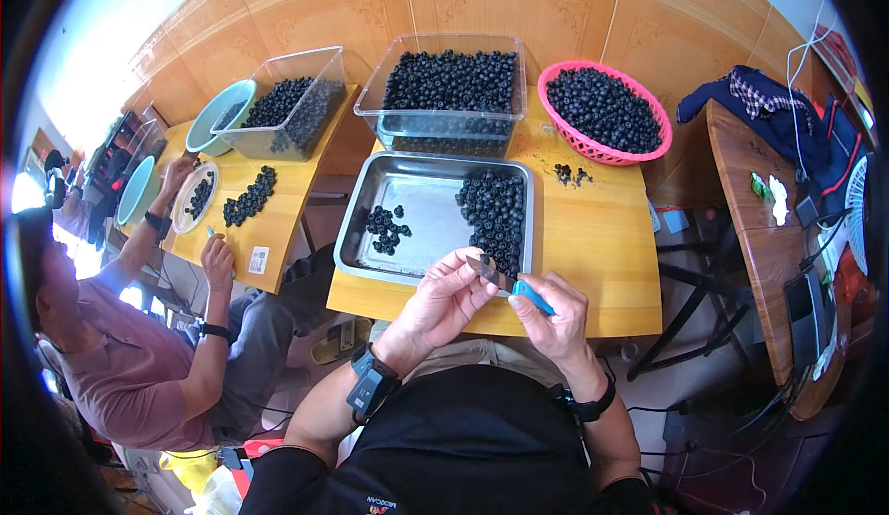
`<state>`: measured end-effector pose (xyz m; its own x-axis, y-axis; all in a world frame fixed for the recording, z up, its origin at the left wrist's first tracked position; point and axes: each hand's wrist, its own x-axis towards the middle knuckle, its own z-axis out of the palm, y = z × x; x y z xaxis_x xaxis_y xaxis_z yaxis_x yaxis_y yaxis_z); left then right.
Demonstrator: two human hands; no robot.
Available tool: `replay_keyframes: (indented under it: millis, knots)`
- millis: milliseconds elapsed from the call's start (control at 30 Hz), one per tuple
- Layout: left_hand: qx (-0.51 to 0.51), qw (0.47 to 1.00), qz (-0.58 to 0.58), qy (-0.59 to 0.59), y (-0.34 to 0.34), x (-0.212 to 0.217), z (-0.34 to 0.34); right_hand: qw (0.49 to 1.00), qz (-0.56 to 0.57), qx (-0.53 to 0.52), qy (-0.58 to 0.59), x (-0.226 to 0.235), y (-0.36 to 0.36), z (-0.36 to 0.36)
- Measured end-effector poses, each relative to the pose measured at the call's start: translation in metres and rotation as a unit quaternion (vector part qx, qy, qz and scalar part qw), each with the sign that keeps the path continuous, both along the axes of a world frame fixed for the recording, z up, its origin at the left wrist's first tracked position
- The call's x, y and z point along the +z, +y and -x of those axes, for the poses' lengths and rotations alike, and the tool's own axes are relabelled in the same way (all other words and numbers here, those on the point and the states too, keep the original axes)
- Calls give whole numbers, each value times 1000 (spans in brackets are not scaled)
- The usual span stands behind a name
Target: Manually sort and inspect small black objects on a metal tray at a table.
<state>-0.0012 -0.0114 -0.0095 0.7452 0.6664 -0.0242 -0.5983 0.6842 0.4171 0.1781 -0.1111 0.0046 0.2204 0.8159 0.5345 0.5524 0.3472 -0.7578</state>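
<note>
In my right hand [554, 316] is a small knife [528, 295] with a teal handle, its short blade pointing left. My left hand [443, 300] pinches a dark blueberry [483, 257] between thumb and fingertips, right at the blade's tip; fingers and blade partly cover the berry. Both hands are over the near edge of a shallow metal tray [421, 207]. Inside the tray, a large heap of blueberries [495, 211] fills the right side, and a smaller group [386, 229] lies on the left.
Behind the tray stands a clear plastic bin [444, 124] full of blueberries. A pink basket [659, 144] of berries is at the back right, beside dark scraps [571, 176]. To the left, a co-worker [139, 348] handles berries at another table [278, 209]. A wooden side table [745, 200] is at right.
</note>
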Motion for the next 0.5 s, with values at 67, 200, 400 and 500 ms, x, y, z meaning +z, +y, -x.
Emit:
replay_keyframes:
  millis: [67, 200, 400, 500]
  knots:
    - [-1, 1000, 0, 1, -1, 1, 0, 1000, -1, -2, -3, -1, 0, -1]
    - [7, 1000, -2, 14, -1, 4, -1, 1000, -2, -6, -5, 1, -1, -1]
    - [5, 1000, -21, 23, -4, 10, -1, 1000, -11, -1, 7, 0, -1, -3]
    - [1, 999, -26, 37, -4, 11, 0, 1000, -17, 0, -4, 0, -2, -4]
